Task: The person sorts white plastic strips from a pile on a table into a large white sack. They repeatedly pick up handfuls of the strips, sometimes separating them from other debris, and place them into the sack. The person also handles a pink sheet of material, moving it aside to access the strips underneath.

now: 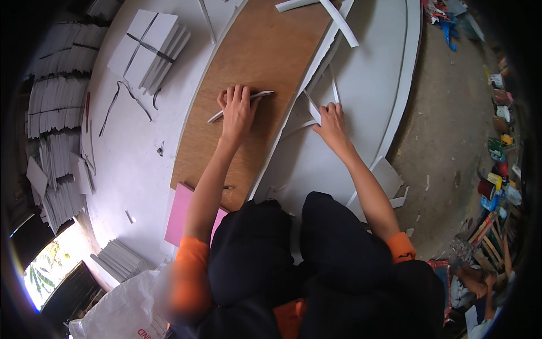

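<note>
My left hand (237, 112) rests over the brown wooden board (265, 56), its fingers closed around a narrow white strip (214, 117) that sticks out on both sides of the grip. To the right, past the board's edge, my right hand (332, 125) is closed on another white strip (311, 107) above a pale sheet-like surface (375, 79). Loose white offcuts (334, 85) lie close to the right fingers. The strips look like thin card or foam, but I cannot tell which.
A white stack bound with black strap (149, 48) lies at the upper left. Many white stacks (56, 104) line the far left. Larger strips (339, 22) cross the board's far end. A pink sheet (179, 212) lies by my left forearm; assorted clutter (497, 147) lines the right wall.
</note>
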A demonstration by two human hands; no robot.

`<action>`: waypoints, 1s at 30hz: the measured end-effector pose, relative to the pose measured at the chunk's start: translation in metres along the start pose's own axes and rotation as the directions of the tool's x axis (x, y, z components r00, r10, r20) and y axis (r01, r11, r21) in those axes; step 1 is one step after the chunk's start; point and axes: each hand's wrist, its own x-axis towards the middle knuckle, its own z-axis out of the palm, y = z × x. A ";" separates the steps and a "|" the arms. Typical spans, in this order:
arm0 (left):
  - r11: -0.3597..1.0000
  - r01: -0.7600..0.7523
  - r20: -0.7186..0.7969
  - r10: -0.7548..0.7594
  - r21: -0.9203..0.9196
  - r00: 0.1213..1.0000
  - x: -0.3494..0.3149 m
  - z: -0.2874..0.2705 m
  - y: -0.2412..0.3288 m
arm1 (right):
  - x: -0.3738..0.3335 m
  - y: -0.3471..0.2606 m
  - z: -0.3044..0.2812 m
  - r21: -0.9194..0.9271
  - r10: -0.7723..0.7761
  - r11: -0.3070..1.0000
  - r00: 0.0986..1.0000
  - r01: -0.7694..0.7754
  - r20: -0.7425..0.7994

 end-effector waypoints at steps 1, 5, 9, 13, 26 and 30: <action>0.998 0.006 -0.006 -0.007 -0.066 1.000 0.003 0.001 0.001 | -0.007 0.013 -0.002 0.016 -0.007 1.000 1.000 0.007 -0.027; 0.938 0.146 0.046 -0.138 -0.315 0.989 0.020 -0.003 0.018 | -0.027 0.037 -0.032 0.250 0.232 0.934 0.966 -0.254 0.113; 0.667 0.372 0.221 -0.302 -0.646 0.927 0.061 -0.014 0.064 | -0.041 0.065 -0.051 0.330 0.354 0.894 0.929 -0.303 -0.106; 0.432 0.531 0.441 -0.298 -0.729 0.847 0.075 0.017 0.084 | -0.038 0.084 -0.045 0.279 0.488 0.851 0.865 -0.444 -0.112; 0.930 0.177 0.325 -0.067 -0.322 0.943 -0.030 0.060 0.115 | 0.039 0.033 0.005 0.082 0.226 0.974 0.878 -0.212 -0.422; 0.969 0.193 0.337 -0.131 -0.155 0.932 -0.037 0.072 0.108 | 0.055 0.019 0.006 -0.009 0.161 0.984 0.917 -0.177 -0.364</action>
